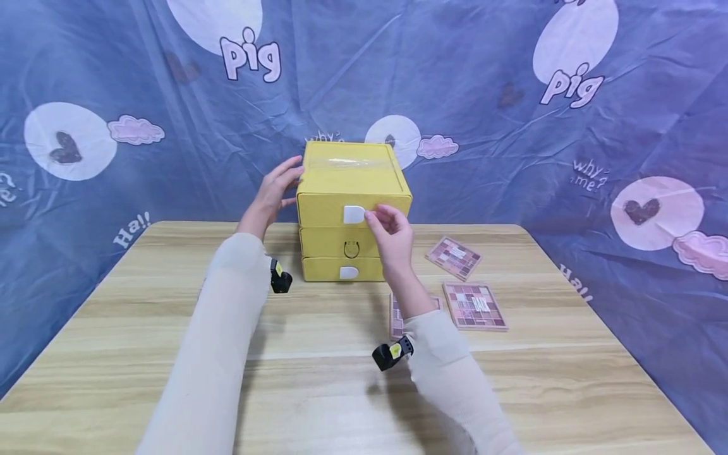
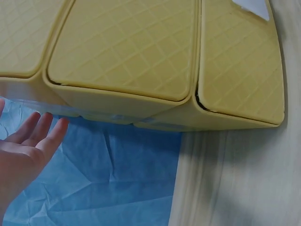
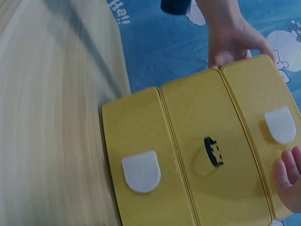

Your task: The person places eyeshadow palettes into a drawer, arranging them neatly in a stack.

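Note:
A yellow drawer unit (image 1: 355, 186) stands at the back of the table, its stacked drawers closed. White tabs mark the top drawer (image 1: 354, 215) and the bottom drawer (image 1: 349, 273); the middle drawer has a dark, smile-shaped mark (image 3: 214, 151). My left hand (image 1: 275, 193) is at the unit's left side near the top, fingers extended; whether they press on it I cannot tell. Beside the top white tab (image 3: 281, 125), my right hand (image 1: 394, 235) has its fingers loosely bent, and the right wrist view shows a small gap between fingertips and tab.
Three flat makeup palettes lie on the wooden table (image 1: 318, 379) to the right: one farther back (image 1: 454, 258), one in front of it (image 1: 474, 306), and one partly covered by my right forearm (image 1: 396, 316). A blue printed cloth (image 1: 483, 158) hangs behind.

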Demonstrator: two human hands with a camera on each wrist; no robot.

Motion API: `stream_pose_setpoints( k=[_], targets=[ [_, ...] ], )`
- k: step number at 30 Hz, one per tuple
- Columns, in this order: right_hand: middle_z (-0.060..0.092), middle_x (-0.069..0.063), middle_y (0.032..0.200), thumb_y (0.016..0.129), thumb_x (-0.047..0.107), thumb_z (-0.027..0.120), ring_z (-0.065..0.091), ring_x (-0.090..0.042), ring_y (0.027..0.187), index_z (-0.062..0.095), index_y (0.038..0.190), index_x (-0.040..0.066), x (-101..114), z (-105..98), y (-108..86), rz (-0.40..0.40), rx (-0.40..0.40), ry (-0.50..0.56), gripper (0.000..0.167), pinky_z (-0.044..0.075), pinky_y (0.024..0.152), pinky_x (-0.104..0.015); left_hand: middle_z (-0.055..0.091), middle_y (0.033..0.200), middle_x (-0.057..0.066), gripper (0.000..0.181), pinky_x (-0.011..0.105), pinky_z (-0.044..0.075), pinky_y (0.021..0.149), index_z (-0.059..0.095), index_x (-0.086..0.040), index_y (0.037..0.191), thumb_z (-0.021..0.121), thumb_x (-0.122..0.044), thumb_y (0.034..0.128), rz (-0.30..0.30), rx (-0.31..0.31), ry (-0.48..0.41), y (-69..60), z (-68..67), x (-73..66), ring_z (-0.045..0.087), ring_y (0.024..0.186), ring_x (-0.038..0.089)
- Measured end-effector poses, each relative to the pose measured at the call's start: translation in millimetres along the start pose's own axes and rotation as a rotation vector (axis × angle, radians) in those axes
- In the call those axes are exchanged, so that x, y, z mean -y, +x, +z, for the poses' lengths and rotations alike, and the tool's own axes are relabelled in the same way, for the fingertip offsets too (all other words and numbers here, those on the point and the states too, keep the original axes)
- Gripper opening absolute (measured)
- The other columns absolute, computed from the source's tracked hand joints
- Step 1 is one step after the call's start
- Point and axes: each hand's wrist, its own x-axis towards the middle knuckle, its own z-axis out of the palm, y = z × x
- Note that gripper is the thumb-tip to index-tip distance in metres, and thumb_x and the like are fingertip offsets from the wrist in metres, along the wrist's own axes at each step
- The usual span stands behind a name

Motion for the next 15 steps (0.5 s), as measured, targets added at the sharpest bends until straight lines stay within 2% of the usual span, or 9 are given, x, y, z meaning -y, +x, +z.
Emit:
stream_pose_setpoints(
  k=[5,11,15],
  targets=[
    [0.056,-0.006,0.084,0.076,0.004,0.063,0.051,-0.01,0.073,0.054,0.1,-0.009,-3.4,6.2,-3.7,0.081,-0.022,0.002,0.029,0.044,0.07,-0.024,0.041,0.126,0.009,0.053,0.045,0.03,0.089,0.038,-0.019,0.132,0.054,-0.028,0.0816,-0.006,0.002,0.005,0.7,0.8,4.8,0.04,0.111,0.02],
    [0.056,-0.005,0.079,0.077,0.007,0.064,0.056,-0.017,0.072,0.056,0.098,-0.007,-7.9,11.4,-2.7,0.232,-0.066,0.032,0.026,0.044,0.076,-0.039,0.042,0.126,0.01,0.054,0.045,0.03,0.089,0.037,-0.021,0.132,0.055,-0.025,0.0819,-0.035,0.023,-0.022,2.7,-0.1,8.7,0.041,0.11,0.02],
    [0.06,-0.006,0.077,0.078,0.005,0.061,0.06,-0.02,0.074,0.058,0.093,-0.006,-9.9,15.4,-2.0,0.324,-0.072,0.053,0.019,0.043,0.078,-0.04,0.043,0.125,0.011,0.053,0.045,0.03,0.089,0.036,-0.023,0.132,0.054,-0.022,0.0825,-0.042,0.029,-0.07,4.1,-0.5,10.9,0.042,0.11,0.02]
  ],
)
